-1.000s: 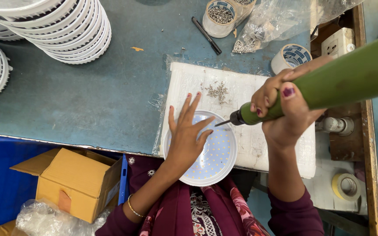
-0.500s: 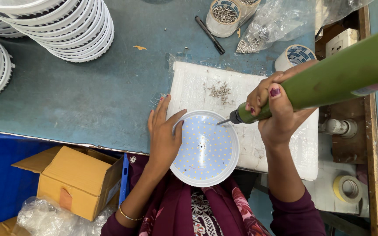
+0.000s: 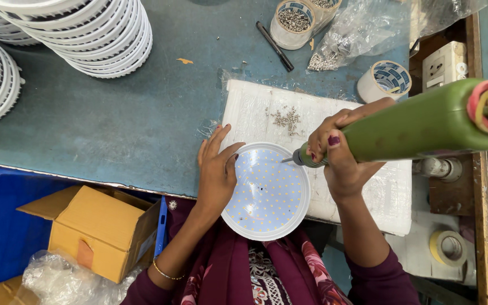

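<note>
Blue-green and scuffed, the tabletop fills most of the head view, with a white pad laid on it as the working spot. All places below are told from that pad.

On the pad's near edge, partly overhanging toward the person, lies a round white disc dotted with small yellow points. The left hand rests flat and open on the disc's left rim, fingers spread, gripping nothing. The right hand is closed around the front end of a green driver, whose thin tip touches the disc's upper right edge. The driver's body slants up and right across the pad, with rubber bands around its far end.

A small heap of screws sits on the pad just above the disc. Beyond the pad's far edge are a black pen, a tub of screws, a clear bag and a tape roll. Far to the pad's left stand stacks of white housings. Below and left of the pad, off the tabletop, a cardboard box sits in a blue crate.
</note>
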### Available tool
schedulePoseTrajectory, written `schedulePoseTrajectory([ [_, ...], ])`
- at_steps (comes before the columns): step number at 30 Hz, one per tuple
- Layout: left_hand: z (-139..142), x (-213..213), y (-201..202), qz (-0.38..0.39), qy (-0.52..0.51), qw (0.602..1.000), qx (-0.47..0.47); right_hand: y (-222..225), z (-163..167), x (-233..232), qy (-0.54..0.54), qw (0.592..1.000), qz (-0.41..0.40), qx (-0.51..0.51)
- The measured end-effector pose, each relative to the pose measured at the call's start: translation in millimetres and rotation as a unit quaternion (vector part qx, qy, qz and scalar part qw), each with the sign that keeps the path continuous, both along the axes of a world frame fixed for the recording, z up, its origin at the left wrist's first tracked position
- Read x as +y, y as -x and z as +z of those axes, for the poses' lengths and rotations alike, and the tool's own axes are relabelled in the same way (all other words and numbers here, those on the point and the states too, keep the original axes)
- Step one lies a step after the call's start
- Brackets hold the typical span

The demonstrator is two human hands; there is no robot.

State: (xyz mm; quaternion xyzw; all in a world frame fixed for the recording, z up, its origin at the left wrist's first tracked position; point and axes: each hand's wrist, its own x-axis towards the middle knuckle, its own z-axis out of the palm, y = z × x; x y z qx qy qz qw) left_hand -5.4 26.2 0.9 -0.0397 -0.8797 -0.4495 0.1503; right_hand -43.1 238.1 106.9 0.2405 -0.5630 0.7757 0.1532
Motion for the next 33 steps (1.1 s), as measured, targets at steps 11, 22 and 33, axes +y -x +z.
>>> schedulePoseTrajectory([
  [11, 7, 1, -1, 0.010, -0.006, 1.000, 0.010, 11, 19, -8, 0.027, 1.000, 0.004, -0.010],
  [22, 28, 39, -15, -0.071, -0.044, 0.996, 0.019, 9, 44, 19, 0.017, 0.999, -0.015, 0.043],
  [33, 12, 39, -44, -0.120, 0.184, 0.976, -0.005, -5, 61, 28, 0.070, 0.997, -0.019, -0.010],
])
